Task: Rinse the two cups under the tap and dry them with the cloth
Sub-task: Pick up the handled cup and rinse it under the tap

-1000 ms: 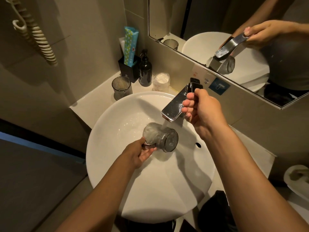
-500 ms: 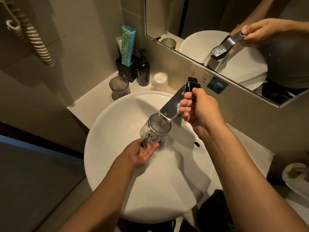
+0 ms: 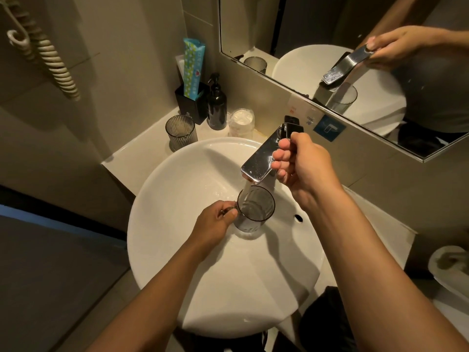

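Note:
My left hand (image 3: 215, 222) grips the handle of a clear grey glass cup (image 3: 255, 208), held upright over the white basin (image 3: 177, 224) just below the spout. A thin stream of water runs from the chrome tap (image 3: 264, 156) into the cup. My right hand (image 3: 302, 161) grips the tap's lever from the right side. A second ribbed grey cup (image 3: 181, 132) stands on the counter at the basin's back left. No cloth is in view.
Behind the ribbed cup stand a black holder with a blue patterned tube (image 3: 194, 69), a black pump bottle (image 3: 217, 107) and a wrapped white item (image 3: 241, 123). A mirror (image 3: 330, 47) hangs behind the tap. A coiled cord (image 3: 50, 59) hangs on the left wall.
The cup went from lying on its side under the stream to upright, mouth up, under the spout. My left hand shifted its hold on the handle. My right hand stayed on the lever.

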